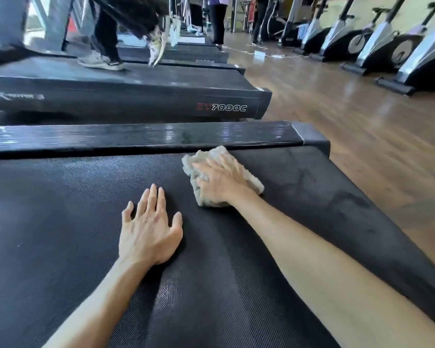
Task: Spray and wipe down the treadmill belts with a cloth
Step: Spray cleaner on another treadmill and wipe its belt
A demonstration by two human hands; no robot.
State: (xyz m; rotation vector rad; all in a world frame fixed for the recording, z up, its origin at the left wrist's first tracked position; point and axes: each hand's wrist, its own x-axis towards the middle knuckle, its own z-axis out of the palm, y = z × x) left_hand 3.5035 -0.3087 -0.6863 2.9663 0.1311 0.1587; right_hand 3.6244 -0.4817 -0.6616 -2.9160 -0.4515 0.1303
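A black textured treadmill belt fills the lower part of the head view. A crumpled off-white cloth lies on the belt near its far side rail. My right hand lies on top of the cloth with fingers spread, pressing it onto the belt. My left hand rests flat on the bare belt just left of the cloth, fingers straight and apart, holding nothing. No spray bottle is in view.
A glossy black side rail borders the belt's far edge. Beyond it stands another treadmill with a person's legs and shoes on it. Wooden floor runs on the right, with a row of exercise bikes and people behind.
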